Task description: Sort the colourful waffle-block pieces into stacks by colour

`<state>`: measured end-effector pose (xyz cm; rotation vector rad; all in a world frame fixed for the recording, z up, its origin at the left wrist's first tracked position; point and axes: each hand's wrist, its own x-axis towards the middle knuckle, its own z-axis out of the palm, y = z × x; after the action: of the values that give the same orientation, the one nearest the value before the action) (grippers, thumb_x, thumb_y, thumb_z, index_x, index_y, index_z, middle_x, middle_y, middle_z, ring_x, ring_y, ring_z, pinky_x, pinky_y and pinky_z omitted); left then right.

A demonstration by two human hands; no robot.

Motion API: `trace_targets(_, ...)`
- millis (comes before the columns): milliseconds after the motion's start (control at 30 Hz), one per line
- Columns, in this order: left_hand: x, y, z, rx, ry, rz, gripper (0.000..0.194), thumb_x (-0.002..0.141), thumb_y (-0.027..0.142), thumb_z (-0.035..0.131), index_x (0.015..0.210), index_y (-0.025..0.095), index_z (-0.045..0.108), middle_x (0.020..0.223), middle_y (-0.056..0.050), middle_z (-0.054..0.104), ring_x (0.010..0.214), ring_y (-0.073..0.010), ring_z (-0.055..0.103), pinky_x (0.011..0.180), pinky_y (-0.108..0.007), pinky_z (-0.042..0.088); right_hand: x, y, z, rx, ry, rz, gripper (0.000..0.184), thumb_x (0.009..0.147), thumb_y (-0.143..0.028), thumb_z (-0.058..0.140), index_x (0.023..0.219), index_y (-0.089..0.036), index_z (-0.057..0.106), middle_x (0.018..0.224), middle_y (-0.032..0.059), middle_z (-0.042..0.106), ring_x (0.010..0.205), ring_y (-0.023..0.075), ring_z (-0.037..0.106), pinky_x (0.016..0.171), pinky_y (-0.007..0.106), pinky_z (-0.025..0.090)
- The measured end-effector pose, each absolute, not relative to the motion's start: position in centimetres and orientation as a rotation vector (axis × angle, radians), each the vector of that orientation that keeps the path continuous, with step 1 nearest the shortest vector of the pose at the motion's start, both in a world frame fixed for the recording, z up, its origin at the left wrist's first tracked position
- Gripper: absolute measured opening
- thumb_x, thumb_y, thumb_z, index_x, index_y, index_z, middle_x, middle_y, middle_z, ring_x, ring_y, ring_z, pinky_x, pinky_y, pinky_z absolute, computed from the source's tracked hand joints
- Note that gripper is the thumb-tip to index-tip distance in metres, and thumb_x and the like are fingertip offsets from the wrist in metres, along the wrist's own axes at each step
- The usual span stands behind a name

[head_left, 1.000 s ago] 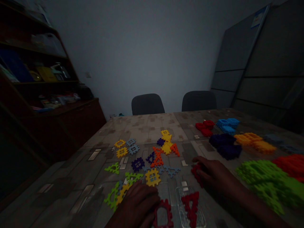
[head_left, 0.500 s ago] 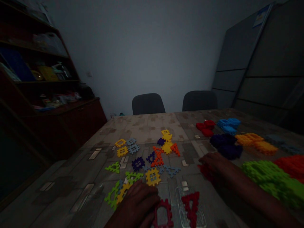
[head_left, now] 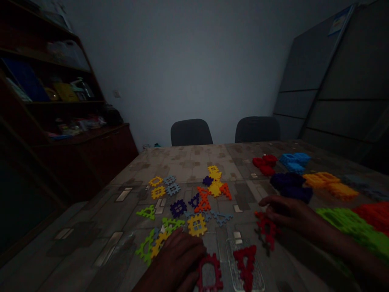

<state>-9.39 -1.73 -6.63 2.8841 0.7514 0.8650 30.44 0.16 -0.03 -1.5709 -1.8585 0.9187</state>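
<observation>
Well — right hand (head_left: 281, 211) perhaps touches red piece (head_left: 270, 238).

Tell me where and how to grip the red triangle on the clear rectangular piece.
Probably pinch the red triangle across its narrow near end, right hand coming down from the right: it appears to lie flat, its sides taper there, and the red frame and left hand are to its left.

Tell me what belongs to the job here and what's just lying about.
Likely part of the job:
red piece by the right hand
dark-red frame by the left hand
loose pieces mid-table
coloured piles at right

Probably just there:
two chairs
items on the shelves
</observation>
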Motion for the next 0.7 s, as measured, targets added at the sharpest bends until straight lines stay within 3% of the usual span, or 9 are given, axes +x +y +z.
trace_targets(167, -9.0, -1.9, -5.9, 2.876, 0.736, 0.859, 0.035, 0.106, 0.03, 0.051, 0.141, 0.027, 0.052, 0.126, -0.007, 0.075, 0.114, -0.0222, 0.072, 0.113, -0.04, 0.051, 25.8, -1.4, 0.6, -1.434, -1.895, 1.168, 0.025, 0.084, -0.041, 0.063, 0.099, -0.021, 0.07, 0.075, 0.0028, 0.072, 0.068, 0.0191, 0.067, 0.061, 0.029, 0.046)
trace_targets(300, -8.7, -2.0, -5.2, 2.869, 0.754, 0.903, 0.035, 0.106, 0.026, 0.051, 0.14, 0.027, 0.05, 0.127, -0.007, 0.075, 0.114, -0.0223, 0.071, 0.11, -0.04, 0.053, 24.4, -2.2, -0.3, -1.478, -2.117, 1.01, 0.016, 0.084, -0.024, 0.059, 0.094, -0.023, 0.072, 0.08, 0.0034, 0.074, 0.072, 0.0191, 0.066, 0.062, 0.029, 0.047)
trace_targets(467, -8.5, -2.3, -4.3, 2.882, 0.716, 0.917, 0.03, 0.108, 0.03, 0.049, 0.138, 0.026, 0.052, 0.122, -0.007, 0.076, 0.108, -0.0218, 0.072, 0.105, -0.037, 0.056, 27.1, -2.9, -2.2, -1.596, -2.127, 0.645, 0.035, 0.091, -0.03, 0.065, 0.125, -0.026, 0.072, 0.123, 0.0121, 0.075, 0.11, 0.0304, 0.069, 0.096, 0.044, 0.055)
trace_targets(600, -8.6, -2.4, -4.8, 2.864, 0.742, 0.881, 0.038, 0.106, 0.036, 0.054, 0.143, 0.026, 0.049, 0.125, -0.007, 0.076, 0.112, -0.0227, 0.072, 0.111, -0.039, 0.052, 27.4, -3.8, -1.6, -1.468, -2.255, 0.776, 0.053, 0.088, -0.025, 0.07, 0.139, -0.034, 0.067, 0.146, 0.0088, 0.064, 0.135, 0.0326, 0.058, 0.112, 0.047, 0.047)
trace_targets(700, -8.7, -2.3, -5.9, 2.838, 0.744, 0.858, 0.048, 0.104, 0.044, 0.058, 0.146, 0.025, 0.046, 0.125, -0.008, 0.076, 0.111, -0.0241, 0.073, 0.117, -0.044, 0.047, 25.9, -4.4, -0.4, -1.375, -2.365, 0.937, 0.069, 0.081, -0.011, 0.069, 0.144, -0.038, 0.063, 0.148, 0.0051, 0.063, 0.138, 0.031, 0.054, 0.115, 0.046, 0.044)
